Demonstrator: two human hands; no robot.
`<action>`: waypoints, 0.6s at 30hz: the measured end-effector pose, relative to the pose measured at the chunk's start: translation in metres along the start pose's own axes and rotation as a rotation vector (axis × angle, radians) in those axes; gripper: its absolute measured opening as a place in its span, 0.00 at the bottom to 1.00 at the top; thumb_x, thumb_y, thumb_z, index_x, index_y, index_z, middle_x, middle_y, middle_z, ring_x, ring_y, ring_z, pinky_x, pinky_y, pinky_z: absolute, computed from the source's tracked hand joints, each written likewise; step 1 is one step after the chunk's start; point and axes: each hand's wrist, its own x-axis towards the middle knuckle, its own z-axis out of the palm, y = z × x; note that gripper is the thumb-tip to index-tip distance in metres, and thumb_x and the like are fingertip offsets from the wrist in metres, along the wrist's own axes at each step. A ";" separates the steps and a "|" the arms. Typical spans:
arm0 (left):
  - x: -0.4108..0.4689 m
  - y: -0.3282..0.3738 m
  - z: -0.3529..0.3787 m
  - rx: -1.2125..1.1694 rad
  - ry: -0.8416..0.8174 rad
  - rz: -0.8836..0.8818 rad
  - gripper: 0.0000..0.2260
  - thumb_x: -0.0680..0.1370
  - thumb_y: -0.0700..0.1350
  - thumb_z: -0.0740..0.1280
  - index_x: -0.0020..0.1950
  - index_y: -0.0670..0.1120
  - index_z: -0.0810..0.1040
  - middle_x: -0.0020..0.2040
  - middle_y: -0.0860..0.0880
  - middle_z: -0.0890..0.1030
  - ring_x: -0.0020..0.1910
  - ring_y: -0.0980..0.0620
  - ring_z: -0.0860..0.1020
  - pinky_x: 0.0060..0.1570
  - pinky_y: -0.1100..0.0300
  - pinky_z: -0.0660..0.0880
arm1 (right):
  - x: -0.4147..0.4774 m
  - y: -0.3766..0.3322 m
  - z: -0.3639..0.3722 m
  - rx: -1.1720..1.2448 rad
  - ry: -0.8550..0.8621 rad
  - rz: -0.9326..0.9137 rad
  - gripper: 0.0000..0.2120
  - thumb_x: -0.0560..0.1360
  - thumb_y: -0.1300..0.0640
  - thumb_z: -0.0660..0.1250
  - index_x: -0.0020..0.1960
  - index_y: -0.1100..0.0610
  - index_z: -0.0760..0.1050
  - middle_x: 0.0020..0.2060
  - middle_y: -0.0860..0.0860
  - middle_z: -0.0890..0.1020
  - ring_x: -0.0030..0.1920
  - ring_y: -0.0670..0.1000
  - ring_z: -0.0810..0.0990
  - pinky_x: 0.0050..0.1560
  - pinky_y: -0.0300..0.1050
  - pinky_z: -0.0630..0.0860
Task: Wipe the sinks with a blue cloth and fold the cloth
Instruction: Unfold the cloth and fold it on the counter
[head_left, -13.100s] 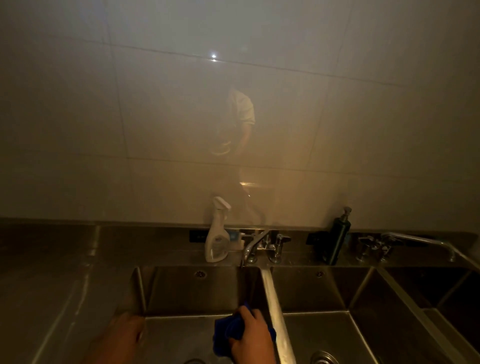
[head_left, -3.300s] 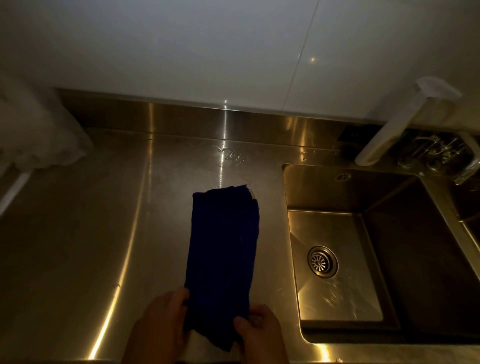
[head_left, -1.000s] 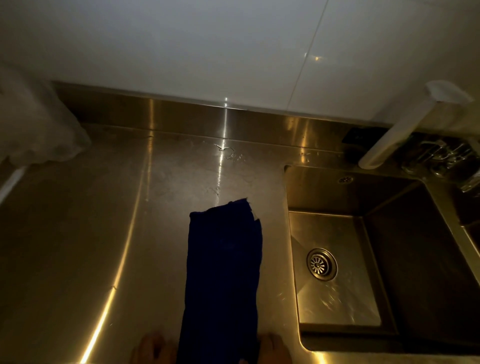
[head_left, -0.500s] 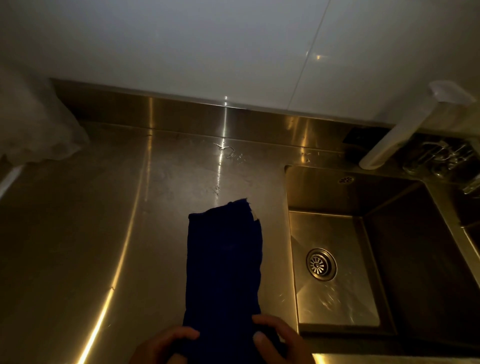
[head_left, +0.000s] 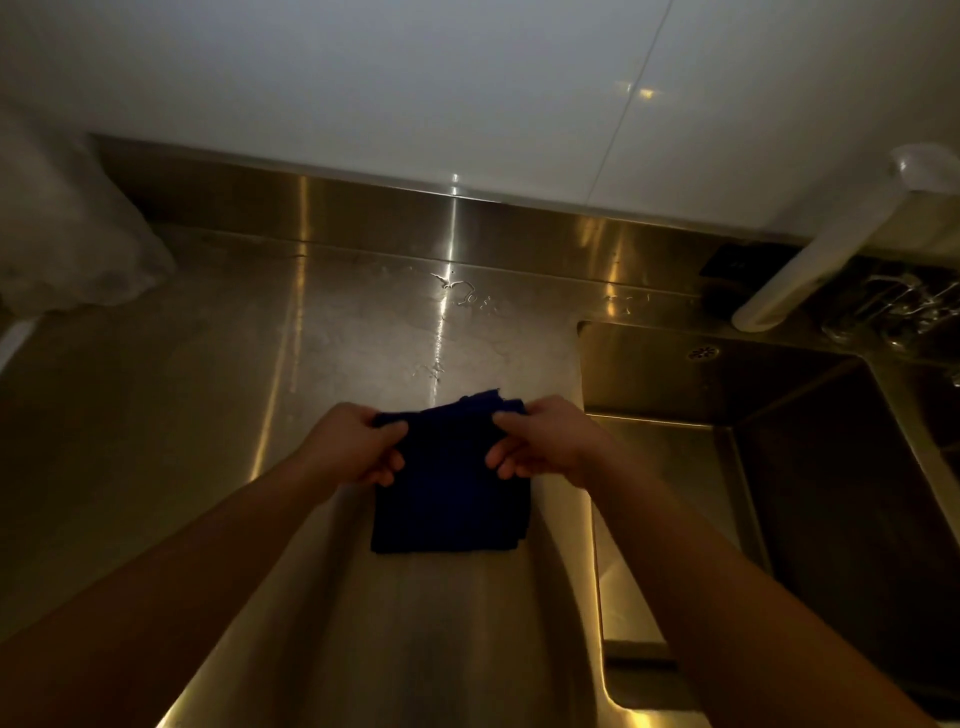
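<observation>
The dark blue cloth (head_left: 451, 493) lies folded into a near square on the steel counter (head_left: 218, 415), just left of the sink (head_left: 810, 467). My left hand (head_left: 353, 441) pinches the cloth's far left corner. My right hand (head_left: 545, 441) pinches its far right corner. Both forearms reach in from the bottom of the head view. The cloth's near edge rests flat on the counter.
A white spray bottle (head_left: 826, 249) leans at the back right by the tap fittings (head_left: 893, 306). Crumpled clear plastic (head_left: 62, 244) sits at the far left. A steel upstand and white tiled wall (head_left: 467, 93) close the back. Water drops lie behind the cloth.
Both hands carried the cloth's near end from the counter's front edge up to its far end. The long strip is now folded in half.
</observation>
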 end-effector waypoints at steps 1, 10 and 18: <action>0.007 0.003 0.000 0.004 0.027 0.007 0.10 0.79 0.42 0.64 0.56 0.38 0.77 0.29 0.45 0.79 0.19 0.55 0.75 0.21 0.65 0.72 | 0.008 -0.004 0.000 -0.041 0.048 -0.006 0.12 0.81 0.55 0.59 0.59 0.62 0.72 0.32 0.53 0.82 0.28 0.47 0.80 0.30 0.37 0.76; 0.001 -0.038 0.033 0.815 0.339 0.724 0.17 0.76 0.46 0.67 0.63 0.42 0.73 0.61 0.41 0.74 0.59 0.42 0.74 0.58 0.52 0.71 | 0.028 0.035 0.053 -0.876 0.723 -0.511 0.15 0.76 0.53 0.64 0.61 0.54 0.71 0.55 0.54 0.76 0.53 0.55 0.77 0.52 0.50 0.77; -0.003 -0.076 0.044 1.133 0.143 0.539 0.30 0.74 0.60 0.30 0.74 0.50 0.32 0.76 0.48 0.31 0.74 0.50 0.30 0.74 0.50 0.34 | 0.027 0.097 0.060 -0.975 0.473 -0.454 0.25 0.81 0.44 0.44 0.77 0.43 0.42 0.76 0.45 0.39 0.75 0.45 0.34 0.74 0.52 0.35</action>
